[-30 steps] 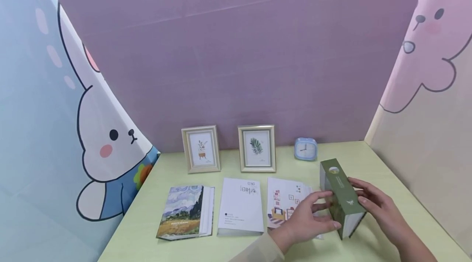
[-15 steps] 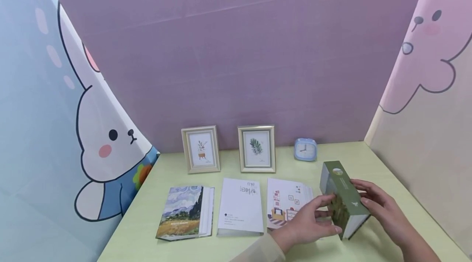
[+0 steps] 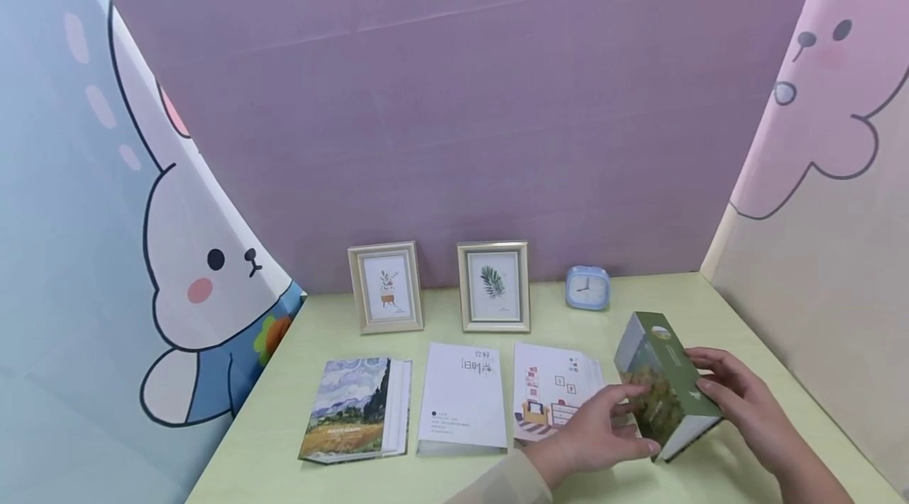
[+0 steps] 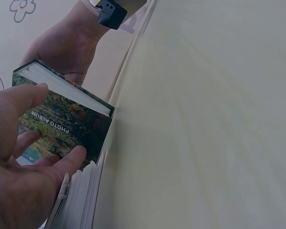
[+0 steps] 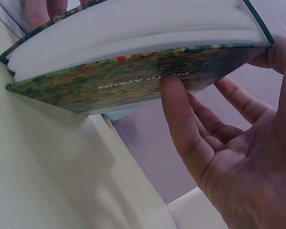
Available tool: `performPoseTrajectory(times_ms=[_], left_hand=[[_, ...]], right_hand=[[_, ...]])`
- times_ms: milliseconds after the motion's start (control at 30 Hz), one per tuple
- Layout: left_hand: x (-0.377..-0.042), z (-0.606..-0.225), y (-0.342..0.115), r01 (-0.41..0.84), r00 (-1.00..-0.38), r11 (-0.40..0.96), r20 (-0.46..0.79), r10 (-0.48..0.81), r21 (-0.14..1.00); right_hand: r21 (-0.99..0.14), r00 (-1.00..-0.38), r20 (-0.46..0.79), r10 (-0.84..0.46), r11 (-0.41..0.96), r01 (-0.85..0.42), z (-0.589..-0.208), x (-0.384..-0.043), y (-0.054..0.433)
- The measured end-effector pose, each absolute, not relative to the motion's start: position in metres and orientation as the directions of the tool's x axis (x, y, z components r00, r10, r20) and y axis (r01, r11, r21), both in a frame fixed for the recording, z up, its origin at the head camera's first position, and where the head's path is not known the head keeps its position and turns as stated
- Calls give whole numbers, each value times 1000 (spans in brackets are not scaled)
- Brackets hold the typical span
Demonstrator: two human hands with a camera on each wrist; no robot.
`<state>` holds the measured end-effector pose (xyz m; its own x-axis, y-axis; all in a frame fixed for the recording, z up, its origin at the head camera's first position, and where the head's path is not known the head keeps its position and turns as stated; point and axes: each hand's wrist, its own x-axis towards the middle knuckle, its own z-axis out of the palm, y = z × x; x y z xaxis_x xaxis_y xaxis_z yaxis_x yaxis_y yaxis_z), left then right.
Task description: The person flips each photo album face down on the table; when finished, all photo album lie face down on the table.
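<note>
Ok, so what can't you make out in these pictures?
Head view:
- far cover of the green album, turned away from the camera
- lower right corner of the room-print book, behind the left hand
- small print on the white book, too small to read

Right wrist view:
- part of the album's lettering, covered by a finger of the right hand

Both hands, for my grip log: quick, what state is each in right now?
Left hand: open, touching the green album.
Right hand: open, touching its other side.
</note>
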<state>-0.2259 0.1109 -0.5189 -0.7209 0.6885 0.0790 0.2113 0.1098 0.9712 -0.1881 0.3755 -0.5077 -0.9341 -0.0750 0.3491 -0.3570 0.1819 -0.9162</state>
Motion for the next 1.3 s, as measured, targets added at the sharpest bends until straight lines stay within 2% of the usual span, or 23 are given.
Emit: performPoseTrajectory(times_ms=[200,433,667,1000,1300], left_hand=[[-227,-522,115,281,-698,120,117,707,952],[-228,-524,117,320,-678,170,100,728,932],[-230,-523,117,303,-644,186,57,763,935],[-230,-516,118,335,-608,288,-27,794,897],[-229,-516,121,416,-608,392,-70,791,821]], right_hand=[[-934,-950,312,-20,174,-311,-509,-188,381],[-926,-967,251,33,299,-230,-507,-189,386],[-926,-981,180,79,350,-142,-509,-189,388],[-874,-984,115,136,484,-35,-509,-189,391],[-794,-991,22,133,604,64,-504,-191,394]])
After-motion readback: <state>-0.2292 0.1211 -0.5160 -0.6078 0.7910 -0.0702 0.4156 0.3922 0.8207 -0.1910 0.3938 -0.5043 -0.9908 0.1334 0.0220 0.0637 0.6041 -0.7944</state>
